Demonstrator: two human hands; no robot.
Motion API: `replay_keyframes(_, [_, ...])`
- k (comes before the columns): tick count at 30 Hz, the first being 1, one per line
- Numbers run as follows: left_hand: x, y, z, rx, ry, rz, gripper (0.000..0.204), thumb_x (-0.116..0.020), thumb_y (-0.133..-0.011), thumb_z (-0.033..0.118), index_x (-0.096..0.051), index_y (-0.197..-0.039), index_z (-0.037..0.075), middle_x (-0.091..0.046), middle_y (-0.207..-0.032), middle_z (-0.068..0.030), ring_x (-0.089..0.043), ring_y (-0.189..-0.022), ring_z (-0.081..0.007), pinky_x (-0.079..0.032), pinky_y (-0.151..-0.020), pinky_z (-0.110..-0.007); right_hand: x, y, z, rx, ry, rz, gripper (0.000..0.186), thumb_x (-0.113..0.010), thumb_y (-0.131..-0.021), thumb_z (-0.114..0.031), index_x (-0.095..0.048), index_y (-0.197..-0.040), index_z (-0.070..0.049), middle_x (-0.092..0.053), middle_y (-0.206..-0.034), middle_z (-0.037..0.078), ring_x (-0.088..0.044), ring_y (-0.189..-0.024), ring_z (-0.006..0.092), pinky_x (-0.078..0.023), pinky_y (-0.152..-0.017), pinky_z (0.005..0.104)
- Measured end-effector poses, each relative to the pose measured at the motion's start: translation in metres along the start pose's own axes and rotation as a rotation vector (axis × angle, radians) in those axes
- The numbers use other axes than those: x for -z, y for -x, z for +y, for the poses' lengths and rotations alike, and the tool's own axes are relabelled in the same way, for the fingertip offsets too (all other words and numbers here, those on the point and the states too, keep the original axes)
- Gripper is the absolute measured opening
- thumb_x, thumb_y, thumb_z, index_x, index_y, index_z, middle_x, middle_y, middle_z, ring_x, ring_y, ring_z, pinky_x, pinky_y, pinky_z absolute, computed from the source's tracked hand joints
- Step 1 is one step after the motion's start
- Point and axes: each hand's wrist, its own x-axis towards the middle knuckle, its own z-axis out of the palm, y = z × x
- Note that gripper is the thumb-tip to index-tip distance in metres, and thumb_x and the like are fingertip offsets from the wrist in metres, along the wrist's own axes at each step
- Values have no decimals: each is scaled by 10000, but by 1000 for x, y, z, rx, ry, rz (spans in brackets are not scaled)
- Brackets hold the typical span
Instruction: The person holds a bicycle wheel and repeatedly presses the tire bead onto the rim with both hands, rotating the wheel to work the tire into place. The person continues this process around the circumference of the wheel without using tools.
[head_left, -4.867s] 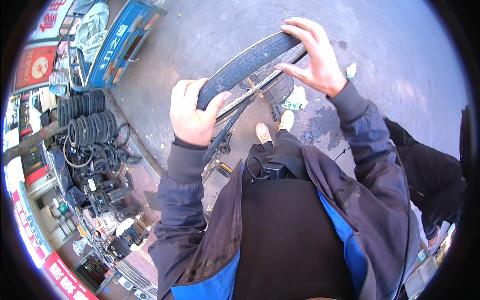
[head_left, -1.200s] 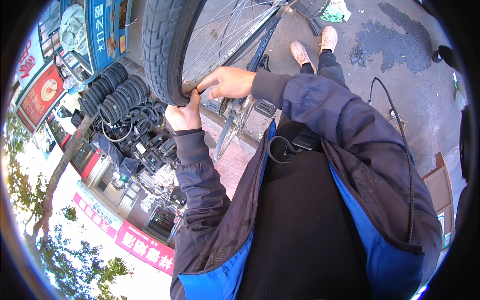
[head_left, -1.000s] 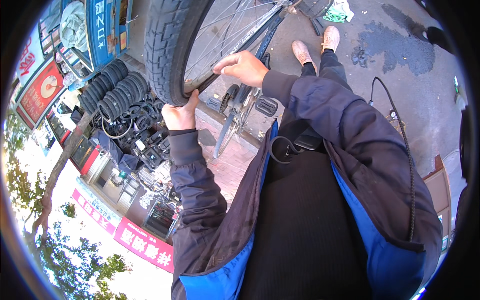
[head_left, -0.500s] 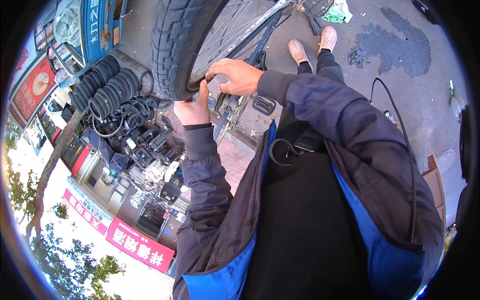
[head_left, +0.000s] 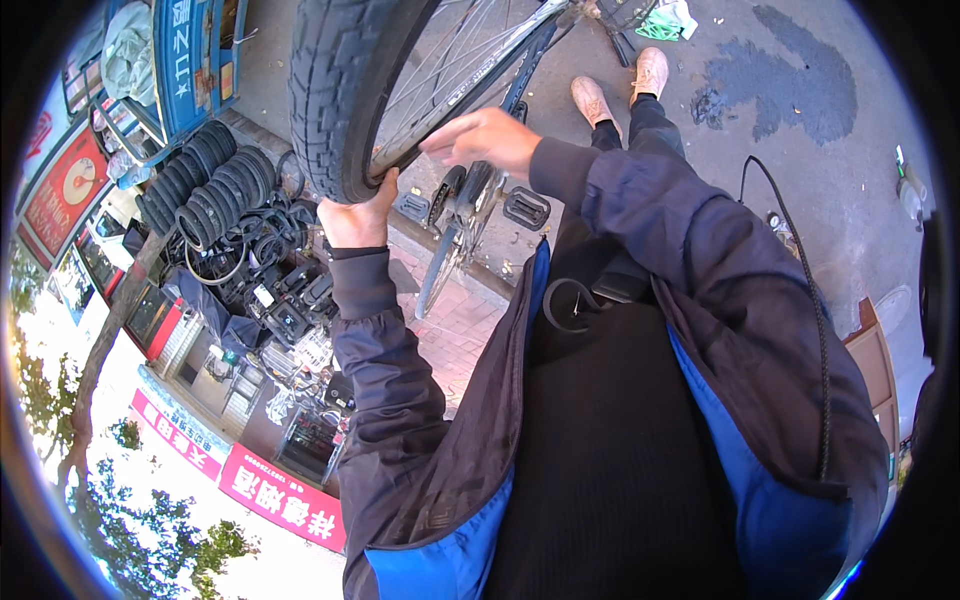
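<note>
Daylight falls on grey pavement (head_left: 722, 172), pinkish paving (head_left: 465, 335) and perhaps a shopfront (head_left: 226, 412).

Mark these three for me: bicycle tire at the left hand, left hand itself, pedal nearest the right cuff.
Bicycle tire (head_left: 333, 100): head view, on the tread.
Left hand (head_left: 357, 221): head view, on the back of the hand near the thumb base.
Pedal (head_left: 526, 207): head view, middle of the black platform.

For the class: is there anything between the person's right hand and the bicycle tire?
Nothing visible blocks the right hand directly from the bicycle tire. At the tire's lower end, though, the left hand grips it, thumb at the inner edge, taking up that spot. One view leaves depth uncertain.
</note>
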Motion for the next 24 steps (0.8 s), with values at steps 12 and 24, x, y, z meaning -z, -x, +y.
replay_keyframes(12, [16,7,36,192,266,17,390,-919,-847,-26,-773,-1208,-39,-815,-1123,-76,-726,-981,-135,-573,-918,-306,-27,-2,-2,305,782,-10,570,-653,-851,-95,-685,-1413,-5,-721,-1345,270,-690,-1232,441,-539,-1073,472])
replay_keyframes(24, [-21,13,16,108,59,183,241,-846,-893,-1,-812,-1130,-25,-831,-1038,-86,-757,-922,-154,-584,-894,-318,-24,-11,-26,68,924,-211,675,-700,-855,-228,-663,-1500,-32,-762,-1258,278,-723,-1216,388,-551,-1050,432])
